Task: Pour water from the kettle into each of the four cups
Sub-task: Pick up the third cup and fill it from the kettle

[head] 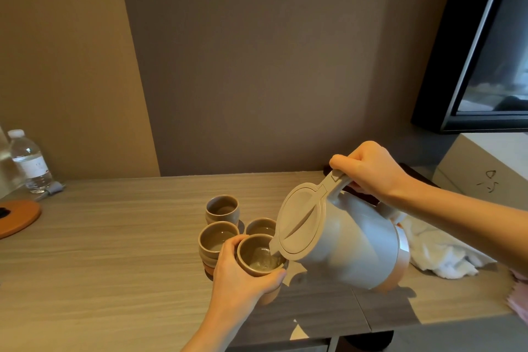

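A pale grey kettle [351, 240] with a beige lid is tilted to the left, its spout over the nearest cup [258, 256]. My right hand [368, 170] grips the kettle's handle from above. Water runs from the spout into that brown ceramic cup, which my left hand [240, 274] holds around its side. Three more cups stand on the wooden counter [114, 251]: one at the back [222, 208], one on the left [217, 240] and one [261, 226] partly hidden behind the kettle's lid. The left and back-right cups show liquid inside.
A white cloth [445, 254] lies crumpled under my right forearm. A water bottle [28, 161] and an orange round mat [17, 217] sit at the far left. A dark tray [414, 176] and a pale box [485, 171] are at the back right, below a dark screen [491, 46].
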